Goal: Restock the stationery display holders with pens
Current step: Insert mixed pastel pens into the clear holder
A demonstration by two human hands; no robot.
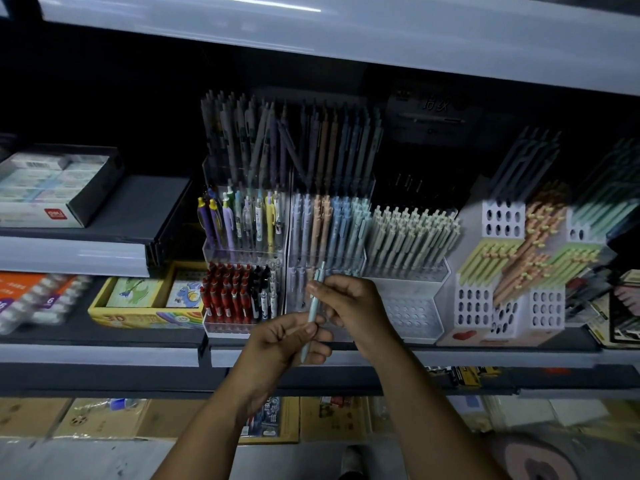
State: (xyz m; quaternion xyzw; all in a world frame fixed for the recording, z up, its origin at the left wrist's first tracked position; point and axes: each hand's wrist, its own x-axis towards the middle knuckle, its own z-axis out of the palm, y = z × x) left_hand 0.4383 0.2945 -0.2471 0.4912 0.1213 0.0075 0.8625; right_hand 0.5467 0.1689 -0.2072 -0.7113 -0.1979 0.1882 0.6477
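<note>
One pale blue pen (312, 306) held before clear holder (356, 261), centre frame.
It is pinched by right hand (349, 301) above and left hand (284, 341) below, likely for alignment with a slot.

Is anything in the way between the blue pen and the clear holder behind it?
Nothing visible. The left hand and right hand pinch the light blue pen just in front of the clear holder. The hands hide part of its front row, so free slots there cannot be confirmed.
</note>
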